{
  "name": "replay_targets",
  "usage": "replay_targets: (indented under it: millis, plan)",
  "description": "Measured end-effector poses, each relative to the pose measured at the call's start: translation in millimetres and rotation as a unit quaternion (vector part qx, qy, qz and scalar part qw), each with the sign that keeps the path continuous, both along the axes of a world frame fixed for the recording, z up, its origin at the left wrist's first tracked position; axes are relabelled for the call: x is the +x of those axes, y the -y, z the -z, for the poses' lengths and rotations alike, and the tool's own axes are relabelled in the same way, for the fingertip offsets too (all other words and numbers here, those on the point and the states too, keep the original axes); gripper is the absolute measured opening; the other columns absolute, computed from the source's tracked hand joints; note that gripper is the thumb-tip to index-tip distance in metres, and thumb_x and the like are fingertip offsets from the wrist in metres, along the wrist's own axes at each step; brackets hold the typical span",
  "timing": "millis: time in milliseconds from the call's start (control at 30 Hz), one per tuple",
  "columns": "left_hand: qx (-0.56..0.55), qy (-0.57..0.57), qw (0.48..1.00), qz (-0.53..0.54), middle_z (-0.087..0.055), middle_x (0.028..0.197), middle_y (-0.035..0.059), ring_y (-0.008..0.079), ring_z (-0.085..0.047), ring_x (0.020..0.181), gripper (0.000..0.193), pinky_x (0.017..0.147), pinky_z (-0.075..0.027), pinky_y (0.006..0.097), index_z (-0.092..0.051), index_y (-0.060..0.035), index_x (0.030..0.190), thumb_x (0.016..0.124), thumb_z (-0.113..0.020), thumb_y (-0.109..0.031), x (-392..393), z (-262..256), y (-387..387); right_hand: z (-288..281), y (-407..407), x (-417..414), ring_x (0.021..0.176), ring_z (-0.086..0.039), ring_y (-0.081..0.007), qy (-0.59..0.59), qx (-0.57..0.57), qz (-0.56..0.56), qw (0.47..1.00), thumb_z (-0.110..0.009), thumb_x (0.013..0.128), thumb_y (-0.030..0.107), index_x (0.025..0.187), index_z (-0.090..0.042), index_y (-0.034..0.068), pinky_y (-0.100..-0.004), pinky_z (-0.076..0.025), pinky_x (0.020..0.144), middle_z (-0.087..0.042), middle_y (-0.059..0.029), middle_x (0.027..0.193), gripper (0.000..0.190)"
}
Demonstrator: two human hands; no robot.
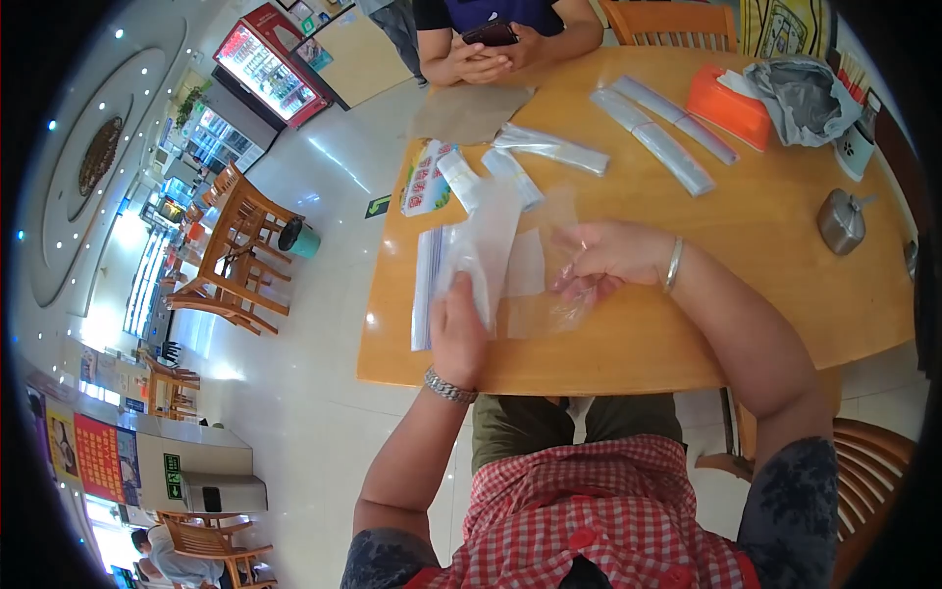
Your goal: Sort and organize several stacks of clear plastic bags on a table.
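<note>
My left hand [461,335] grips a translucent white plastic bag [494,243], thumb on top, near the front left of the wooden table [647,346]. To the right, my right hand [618,258] pinches a crumpled clear plastic bag [575,313], its fingers bent and slightly blurred. Between the hands lies a pale flat sheet [526,265], partly under clear film. A stack of clear bags with blue stripes [425,294] lies beside my left hand, partly covered. Beyond it are two folded plastic bundles, one on the left [458,180] and one on the right [519,180].
Farther back lie a clear bag bundle [556,147], two long banded bundles [655,140] and a brown sheet [471,114]. An orange tissue box [725,110], grey plastic bag [798,96] and metal pot [841,224] stand right. A person holds a phone [491,33] opposite.
</note>
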State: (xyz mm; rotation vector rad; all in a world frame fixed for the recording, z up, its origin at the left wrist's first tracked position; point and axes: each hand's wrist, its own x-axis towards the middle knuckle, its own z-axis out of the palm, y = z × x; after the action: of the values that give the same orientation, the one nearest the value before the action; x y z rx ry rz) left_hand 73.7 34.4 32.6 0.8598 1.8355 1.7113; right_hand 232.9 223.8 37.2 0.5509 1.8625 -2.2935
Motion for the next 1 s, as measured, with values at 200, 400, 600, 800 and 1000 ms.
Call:
replay_targets:
  millis: [200, 400, 600, 800, 1000]
  plan:
    - [-0.029, -0.297, 0.928, 0.225, -0.058, 0.118, 0.0216, 0.0342, -0.056, 0.110, 0.035, 0.099, -0.040, 0.0441, -0.049, 0.0031, 0.126, 0.097, -0.042, -0.015, 17.1, -7.4, -14.5, -2.7, 3.3, -3.3, 0.092, -0.067, -0.0166, -0.016, -0.006, -0.013, 1.000, -0.050, 0.090, 0.012, 0.137, -0.038, 0.004, -0.0291, -0.056, 0.068, -0.065, -0.0103, 0.108, 0.049]
    - [-0.025, -0.442, 0.850, 0.286, -0.050, 0.129, 0.0266, 0.0421, -0.046, 0.122, 0.045, 0.106, -0.032, 0.0543, -0.042, -0.0008, 0.136, 0.095, -0.046, -0.018, 19.1, -2.5, -19.8, -6.5, 0.8, -4.5, 0.086, -0.067, -0.0168, 0.032, 0.034, 0.016, 0.999, -0.053, 0.091, 0.017, 0.113, -0.052, 0.004, -0.0321, -0.058, 0.067, -0.063, -0.0085, 0.100, 0.025]
    - [-0.051, -0.579, 0.767, 0.272, -0.048, 0.134, 0.0232, 0.0366, -0.046, 0.124, 0.047, 0.106, -0.035, 0.0439, -0.043, -0.0009, 0.137, 0.096, -0.049, -0.022, 12.1, -10.2, -8.9, -9.9, 8.5, -6.6, 0.077, -0.066, -0.0175, 0.041, 0.143, 0.139, 0.979, -0.056, 0.092, 0.026, 0.110, -0.058, 0.003, -0.0319, -0.057, 0.062, -0.064, -0.0088, 0.093, 0.030]
    - [-0.261, -0.334, 0.904, 0.051, -0.051, 0.127, 0.0212, 0.0275, -0.057, 0.107, 0.062, 0.091, -0.047, 0.0374, -0.048, 0.0041, 0.130, 0.087, -0.067, -0.036, -88.9, -15.9, -11.8, -2.7, 6.7, -7.7, 0.065, -0.062, -0.0128, 0.025, 0.202, 0.093, 0.975, -0.053, 0.095, 0.025, 0.102, -0.063, 0.001, -0.0286, -0.052, 0.058, -0.065, -0.0054, 0.084, 0.027]
    - [-0.274, -0.204, 0.938, 0.053, -0.054, 0.117, 0.0202, 0.0234, -0.057, 0.102, 0.074, 0.087, -0.049, 0.0333, -0.046, 0.0116, 0.125, 0.078, -0.077, -0.037, -100.1, -29.6, -26.0, 17.4, -4.3, -8.7, 0.066, -0.058, -0.0124, -0.105, 0.308, 0.127, 0.937, -0.050, 0.096, 0.022, 0.099, -0.060, -0.001, -0.0293, -0.050, 0.061, -0.062, -0.0040, 0.078, 0.025]
